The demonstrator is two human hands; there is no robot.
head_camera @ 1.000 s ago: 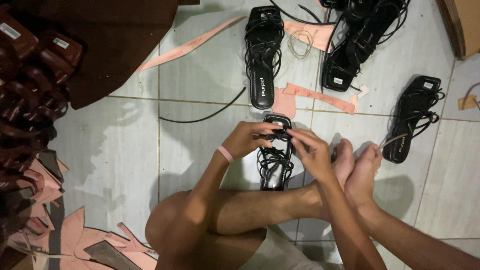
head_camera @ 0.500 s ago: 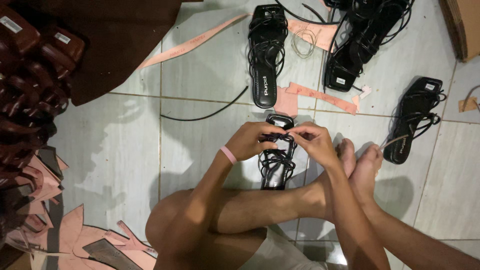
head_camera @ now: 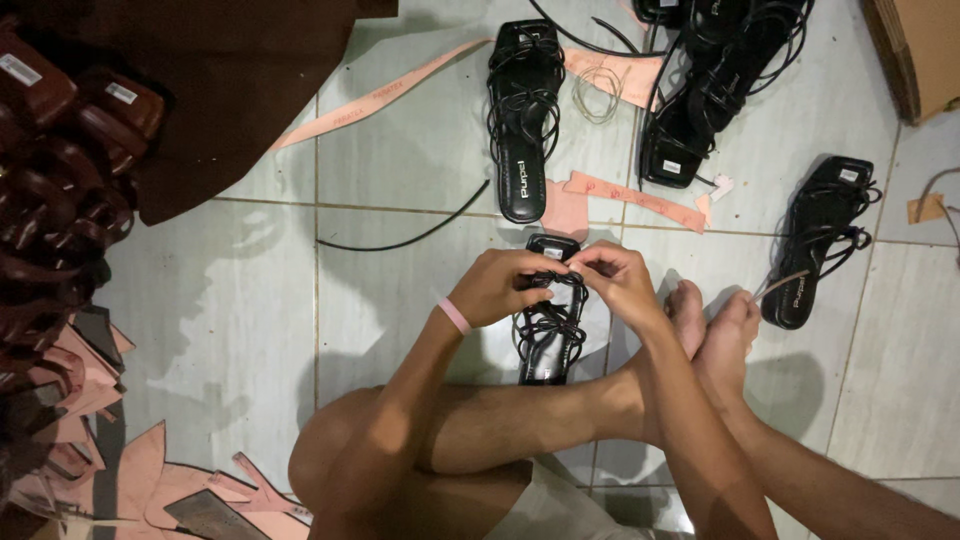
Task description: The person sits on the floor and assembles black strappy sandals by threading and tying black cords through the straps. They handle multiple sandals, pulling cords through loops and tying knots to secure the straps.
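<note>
Pretty cramped around the strappy black sandal (head_camera: 548, 325): both hands, left hand (head_camera: 505, 287) and right hand (head_camera: 617, 282), close in over its toe end, with the shin just below and the bare feet (head_camera: 712, 325) tight on the right. Ahead, another black sandal (head_camera: 524, 118), a loose black cord (head_camera: 410, 237) and pink paper strips (head_camera: 630, 195) litter the tiles. Open grey floor sits to the left, up to the brown shoe pile (head_camera: 55, 190).

i see a black flat strappy sandal with thin cord straps (head_camera: 548, 335) lying lengthwise on the pale tiled floor, square toe pointing away from me, sole down. its straps bunch in a loose tangle over the footbed, the upper loops pinched near the toe.
</note>
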